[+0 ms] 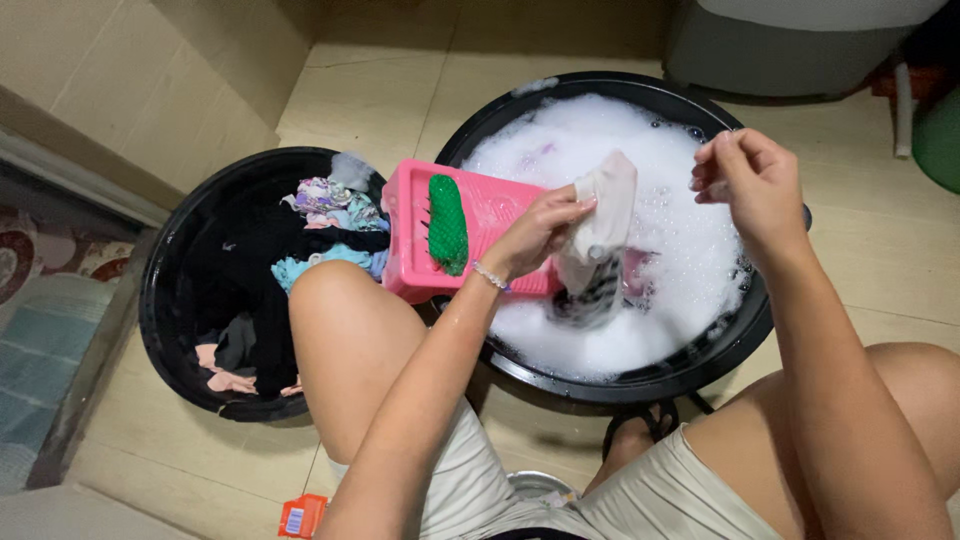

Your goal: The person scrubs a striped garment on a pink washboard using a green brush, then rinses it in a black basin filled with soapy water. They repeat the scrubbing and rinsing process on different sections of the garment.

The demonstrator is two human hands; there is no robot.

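My left hand (pixel 540 232) grips a wet white cloth (pixel 603 215) and holds it up over the black basin of soapy foam (pixel 640 375). The cloth's lower, darker end hangs into the suds. My right hand (pixel 750 180) hovers just right of the cloth, fingers pinched together near its top, holding nothing that I can see. A pink washboard (pixel 480 215) leans on the basin's left rim, with a green scrub brush (pixel 448 225) lying on it.
A second black basin (pixel 165 320) at the left holds a heap of dark and coloured clothes (pixel 330 205). My bare knees frame the basins. A small orange packet (pixel 302 516) lies on the tiled floor. A grey appliance (pixel 790 40) stands behind.
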